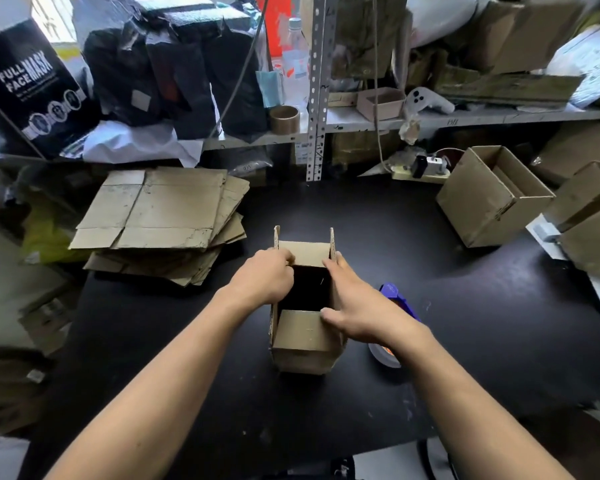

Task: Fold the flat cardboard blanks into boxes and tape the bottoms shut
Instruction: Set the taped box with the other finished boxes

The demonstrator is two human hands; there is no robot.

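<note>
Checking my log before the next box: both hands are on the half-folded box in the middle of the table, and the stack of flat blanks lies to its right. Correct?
Not quite. In the head view the stack of flat blanks lies to the left of the half-folded box, not its right; the tape dispenser is what sits to the right. The left hand and right hand are both on the box.

dim daylight, upper left | edges warped | corners blurred
</note>
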